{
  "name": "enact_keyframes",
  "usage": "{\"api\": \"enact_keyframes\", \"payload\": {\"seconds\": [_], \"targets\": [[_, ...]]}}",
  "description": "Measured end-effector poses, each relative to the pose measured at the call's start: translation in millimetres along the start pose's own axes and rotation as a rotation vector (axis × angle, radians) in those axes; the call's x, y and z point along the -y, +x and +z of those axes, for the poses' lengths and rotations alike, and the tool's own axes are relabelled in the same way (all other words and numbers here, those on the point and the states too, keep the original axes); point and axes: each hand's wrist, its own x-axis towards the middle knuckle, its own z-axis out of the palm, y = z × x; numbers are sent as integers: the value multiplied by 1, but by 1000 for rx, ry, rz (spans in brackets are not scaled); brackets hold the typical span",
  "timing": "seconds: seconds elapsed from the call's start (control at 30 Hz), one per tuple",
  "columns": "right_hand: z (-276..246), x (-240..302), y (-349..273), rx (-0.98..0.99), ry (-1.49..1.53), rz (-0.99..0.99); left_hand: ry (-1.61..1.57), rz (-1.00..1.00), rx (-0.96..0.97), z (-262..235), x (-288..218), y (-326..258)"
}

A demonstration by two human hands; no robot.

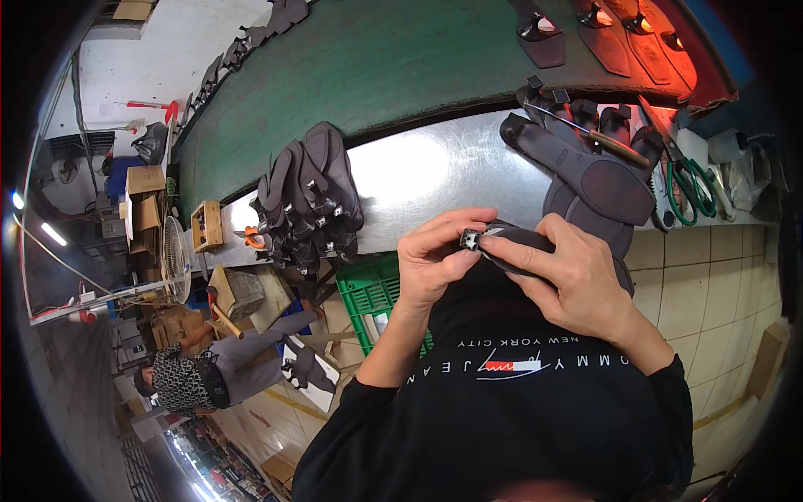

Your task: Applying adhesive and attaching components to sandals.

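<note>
- Long green belt point(401, 67): across the top
- Flat shiny metal table point(418, 167): below it
- Dark heeled shoe heap point(324, 167): on the table, left
- Single dark heeled shoe point(529, 239): centre, between left hand point(431, 258) and right hand point(581, 272)

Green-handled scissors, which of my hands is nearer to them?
Right. Your right hand is left of and below the scissors in the picture; your left hand is farther left.

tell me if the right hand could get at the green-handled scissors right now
Likely yes, though the right hand is busy holding a dark shoe; the green-handled scissors lie farther right, handles uncovered.
</note>
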Motion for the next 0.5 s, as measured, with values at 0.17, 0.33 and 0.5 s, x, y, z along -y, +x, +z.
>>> {"api": "enact_keyframes", "payload": {"seconds": [0.17, 0.33, 0.5], "targets": [[-5, 3, 3, 28, 112, -20, 72, 69, 8, -3, 0, -2], [-8, 3, 4, -28, 296, 26, 130, 132, 37, -7, 0, -2], [-10, -1, 4, -62, 345, -20, 146, 142, 38, -9, 1, -4]]}}
